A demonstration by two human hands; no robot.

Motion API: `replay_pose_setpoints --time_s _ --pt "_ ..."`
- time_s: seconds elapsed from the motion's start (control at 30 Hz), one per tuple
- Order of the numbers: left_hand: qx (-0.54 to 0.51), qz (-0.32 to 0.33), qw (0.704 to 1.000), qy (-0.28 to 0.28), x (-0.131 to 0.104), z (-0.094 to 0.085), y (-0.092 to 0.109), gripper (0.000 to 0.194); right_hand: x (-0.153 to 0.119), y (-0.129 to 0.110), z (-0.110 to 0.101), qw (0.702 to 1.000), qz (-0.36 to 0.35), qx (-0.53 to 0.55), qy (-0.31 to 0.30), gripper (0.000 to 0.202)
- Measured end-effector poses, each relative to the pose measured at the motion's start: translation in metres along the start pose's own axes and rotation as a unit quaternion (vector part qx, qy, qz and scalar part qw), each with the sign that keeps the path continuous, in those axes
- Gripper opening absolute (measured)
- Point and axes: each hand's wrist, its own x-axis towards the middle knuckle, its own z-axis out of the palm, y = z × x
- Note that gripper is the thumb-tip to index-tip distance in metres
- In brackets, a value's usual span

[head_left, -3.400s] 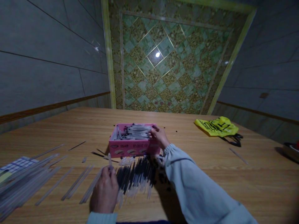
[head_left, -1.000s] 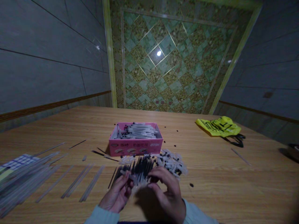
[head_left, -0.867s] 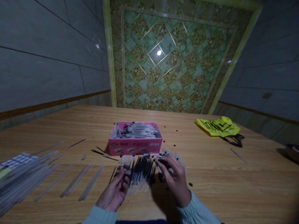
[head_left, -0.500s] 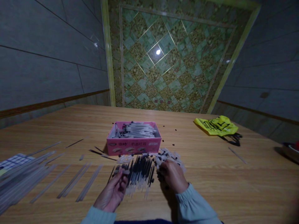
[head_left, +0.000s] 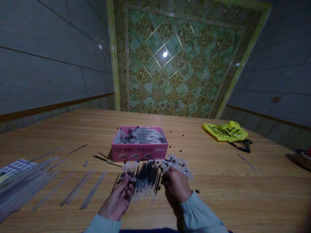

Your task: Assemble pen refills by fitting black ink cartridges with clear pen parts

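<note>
My left hand [head_left: 119,195] is closed, thumb and forefinger pinching a small translucent plastic piece [head_left: 132,179]. Between my hands lies a row of thin sticks [head_left: 147,176] with black upper parts and clear lower ends. My right hand [head_left: 177,185] has its fingers bent together at the right side of this row, beside small black pieces [head_left: 159,187]; whatever it grips is hidden by the fingers. A heap of small translucent pieces [head_left: 178,164] lies just beyond it. Behind the row stands a pink box [head_left: 139,154] filled with similar thin sticks [head_left: 145,134].
Long clear tubes [head_left: 26,186] lie bundled at the left, partly over a checked cloth [head_left: 17,168], with several loose ones [head_left: 92,191] nearby. A yellow bag [head_left: 225,131] and a black strap-like item [head_left: 243,145] rest at the right. A dark bowl [head_left: 303,158] stands at the right edge.
My right hand has shifted slightly left, and a small black piece now shows on the table to its right. The left hand keeps its pinch almost unmoved.
</note>
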Motion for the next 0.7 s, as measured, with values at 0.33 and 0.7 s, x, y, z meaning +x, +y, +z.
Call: replay_pose_setpoints --time_s 0.33,0.7 --pt "0.045 0.025 0.999 0.003 0.004 -0.004 -0.003 0.015 0.000 -0.014 -0.003 0.945 -0.001 0.309 0.104 0.012" --pt "0.163 0.077 0.982 -0.054 0.010 -0.008 -0.010 0.019 -0.012 -0.047 0.000 0.757 -0.024 0.651 0.054 0.019"
